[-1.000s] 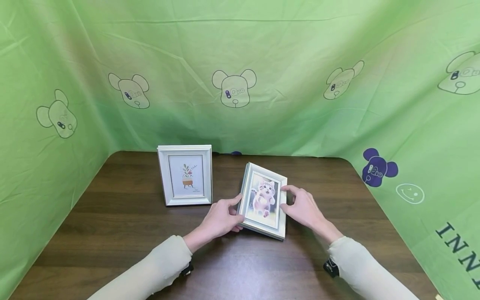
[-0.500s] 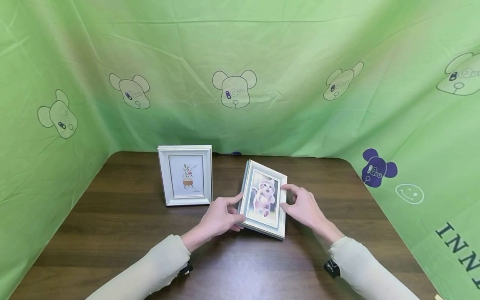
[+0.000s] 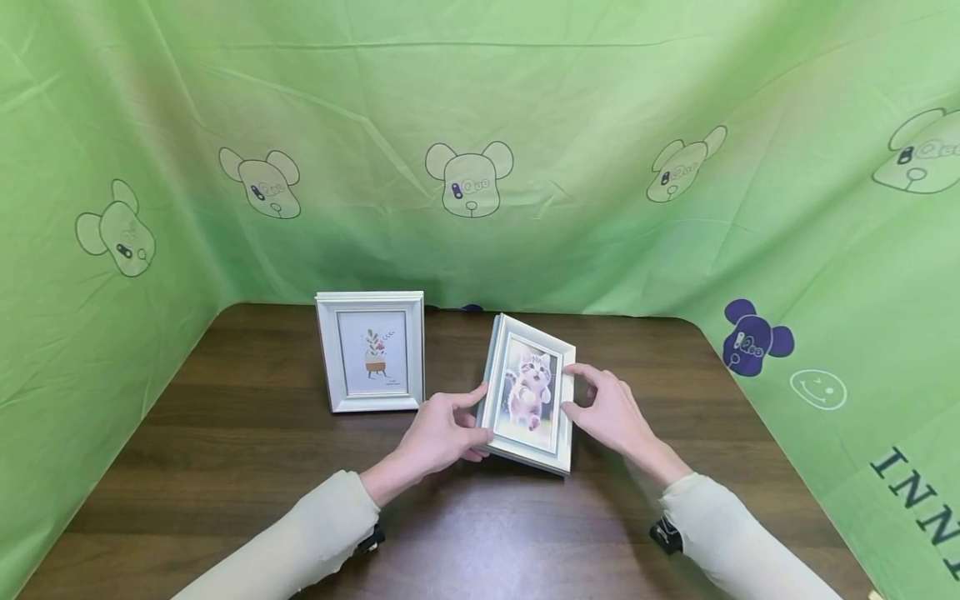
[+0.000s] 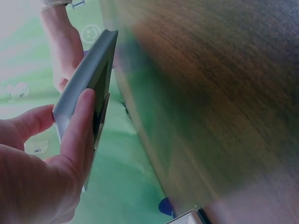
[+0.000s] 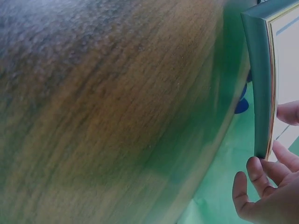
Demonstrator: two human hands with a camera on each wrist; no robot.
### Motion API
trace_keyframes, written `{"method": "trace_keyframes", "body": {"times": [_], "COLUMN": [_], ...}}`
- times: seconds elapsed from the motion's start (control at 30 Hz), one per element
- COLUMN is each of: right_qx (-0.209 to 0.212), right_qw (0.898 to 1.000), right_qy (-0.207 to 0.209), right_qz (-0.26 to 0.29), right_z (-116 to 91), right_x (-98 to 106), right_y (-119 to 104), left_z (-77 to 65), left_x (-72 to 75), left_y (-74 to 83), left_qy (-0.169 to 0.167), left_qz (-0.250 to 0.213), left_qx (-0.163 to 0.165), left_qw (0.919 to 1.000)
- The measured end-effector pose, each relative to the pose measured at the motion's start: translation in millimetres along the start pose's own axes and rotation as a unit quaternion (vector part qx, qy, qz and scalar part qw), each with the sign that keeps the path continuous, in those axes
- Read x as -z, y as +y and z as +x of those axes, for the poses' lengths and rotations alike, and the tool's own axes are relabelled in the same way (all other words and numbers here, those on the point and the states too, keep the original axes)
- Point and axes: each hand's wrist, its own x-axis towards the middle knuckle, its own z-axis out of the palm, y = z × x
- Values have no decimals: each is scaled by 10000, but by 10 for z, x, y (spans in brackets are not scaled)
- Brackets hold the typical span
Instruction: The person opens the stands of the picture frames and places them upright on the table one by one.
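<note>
A white picture frame (image 3: 531,400) with a kitten picture stands tilted and slightly turned, right of the table's middle in the head view. My left hand (image 3: 438,432) pinches its lower left side, thumb on the front and other fingers behind. On the opposite side, my right hand (image 3: 613,417) holds the edge with thumb and index finger. Seen from the left wrist, the frame (image 4: 81,84) is edge-on, its dark back facing the table. In the right wrist view, the right fingers (image 5: 254,175) curl at the frame's edge (image 5: 262,88).
Left of the hands, a second white picture frame (image 3: 370,400) with a potted-plant print stands upright. All of it rests on a dark wooden table (image 3: 225,467). Green cloth (image 3: 360,100) printed with bear heads hangs behind and on both sides.
The kitten frame's top has risen a little, so it leans back less. Both hands have kept their hold and shifted only slightly with it. The plant frame stays put.
</note>
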Motion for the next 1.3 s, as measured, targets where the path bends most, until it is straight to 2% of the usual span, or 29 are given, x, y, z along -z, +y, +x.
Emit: {"method": "trace_keyframes", "body": {"times": [0.4,0.53,0.73,1.3], "right_qx": [-30,-13,112,209], "right_qw": [10000,10000,9999,9997], "right_qy": [8,51,100,155], "right_qz": [24,26,40,38], "right_z": [2,-6,14,18], "right_x": [-14,-2,10,34], "right_y": [2,-5,-12,-53], "left_z": [-24,-37,-54,-136], "left_x": [7,1,-11,-38], "left_y": [13,23,38,61], "left_qy": [13,-6,104,248], "left_qz": [-27,-90,-284,-457], "left_qx": [18,-67,-24,-198], "left_qw": [10000,9999,9995,9985]}}
